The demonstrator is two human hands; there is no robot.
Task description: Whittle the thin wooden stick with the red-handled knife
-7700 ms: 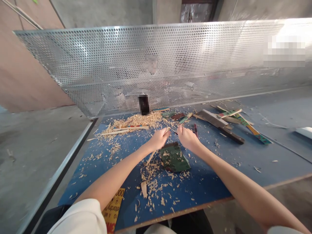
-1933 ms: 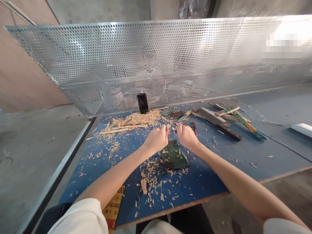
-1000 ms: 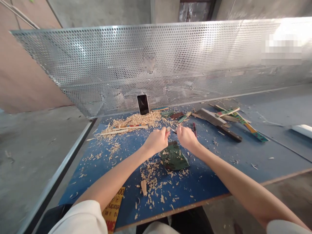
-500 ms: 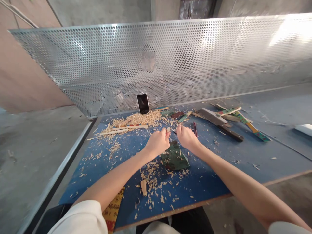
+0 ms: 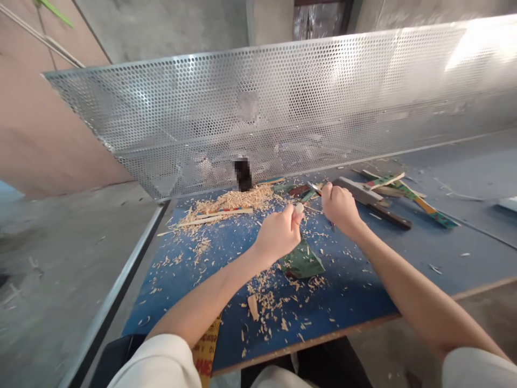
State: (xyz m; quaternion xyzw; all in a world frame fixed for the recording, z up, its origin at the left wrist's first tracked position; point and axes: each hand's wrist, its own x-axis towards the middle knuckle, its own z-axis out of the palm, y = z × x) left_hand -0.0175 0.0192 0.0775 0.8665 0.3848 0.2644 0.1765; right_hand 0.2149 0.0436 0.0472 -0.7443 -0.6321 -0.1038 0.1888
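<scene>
My left hand (image 5: 278, 237) is closed around a small piece of wood (image 5: 299, 208); only its pale, rounded end shows above the thumb, and the rest is hidden in the fist. To the right and slightly farther off, my right hand (image 5: 340, 206) grips a carving knife (image 5: 314, 187). Its short metal blade points up and left, apart from the wood, and most of the handle is covered by the fingers. Below and between the hands lies a dark green sheet (image 5: 302, 262) on the blue tabletop (image 5: 181, 302), with wood shavings (image 5: 269, 302) scattered around it.
A handsaw (image 5: 359, 193) and painted wood strips (image 5: 424, 205) lie at right. Behind a shavings heap (image 5: 230, 202), a dark, pixelated phone (image 5: 243, 175) leans near the perforated metal screen (image 5: 283, 108). A wood chip (image 5: 252, 307) and yellow printed strip (image 5: 208, 345) are near the front edge.
My hands have moved apart. The right hand has swung right with the knife, whose blade now points up, and the wood's end shows more clearly in my left hand. The view has shifted slightly.
</scene>
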